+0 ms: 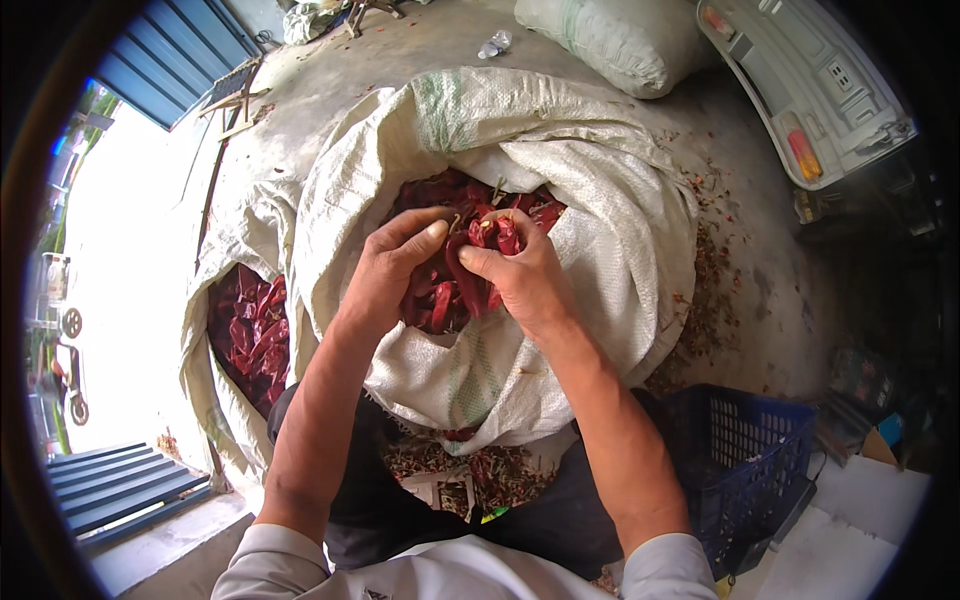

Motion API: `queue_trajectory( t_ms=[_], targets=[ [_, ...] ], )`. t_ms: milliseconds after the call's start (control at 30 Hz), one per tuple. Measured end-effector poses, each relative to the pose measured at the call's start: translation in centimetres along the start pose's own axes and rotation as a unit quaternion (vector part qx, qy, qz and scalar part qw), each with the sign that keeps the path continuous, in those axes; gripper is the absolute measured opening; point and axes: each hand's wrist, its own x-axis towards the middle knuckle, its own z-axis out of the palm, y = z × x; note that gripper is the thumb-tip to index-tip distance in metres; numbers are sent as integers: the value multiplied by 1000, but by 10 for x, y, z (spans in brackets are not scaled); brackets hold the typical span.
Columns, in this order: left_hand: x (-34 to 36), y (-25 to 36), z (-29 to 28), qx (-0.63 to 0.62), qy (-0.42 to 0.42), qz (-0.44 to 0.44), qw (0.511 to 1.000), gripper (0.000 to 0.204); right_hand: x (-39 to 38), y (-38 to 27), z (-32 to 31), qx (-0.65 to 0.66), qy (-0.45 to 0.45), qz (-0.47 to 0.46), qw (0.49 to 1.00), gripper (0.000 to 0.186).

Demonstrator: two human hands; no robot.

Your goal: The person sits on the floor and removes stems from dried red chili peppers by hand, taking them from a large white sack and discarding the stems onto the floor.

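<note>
Over a white woven sack [600, 170] with its rim rolled down, both my hands work on dried red chilies. My right hand [528, 275] is closed around a small bunch of dried chilies [488, 235], one long dark pod hanging down below the thumb. Thumb and forefinger of my left hand [390, 265] are pinched together at the stem [457, 222] of a chili beside that bunch. The fingertips partly hide what they grip. More loose chilies [437, 305] lie inside the sack under my hands.
A second sack of chilies [250, 330] stands at the left. Stems and scraps [480, 470] litter the floor between my legs. At the right are a blue plastic basket [750, 430] and a vehicle's tail panel [810, 90]. A full white sack [620, 40] lies at the back.
</note>
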Motion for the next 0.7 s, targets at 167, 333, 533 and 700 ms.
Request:
queue_trajectory(
  t_ms=[167, 333, 533, 700],
  targets=[
    [8, -8, -19, -2, -57, -43, 997, 7, -2, -17, 0, -249, -23, -89, 964, 36],
    [3, -16, -6, 15, -29, -19, 999, 3, -11, -18, 8, -426, -41, -171, 887, 45],
    [4, -19, -6, 202, -64, 69, 975, 13, -16, -16, 15, -536, 30, -138, 832, 43],
    [4, -13, -1, 362, -57, 195, 910, 16, -16, -11, 5, -562, 11, -239, 792, 44]
  ],
)
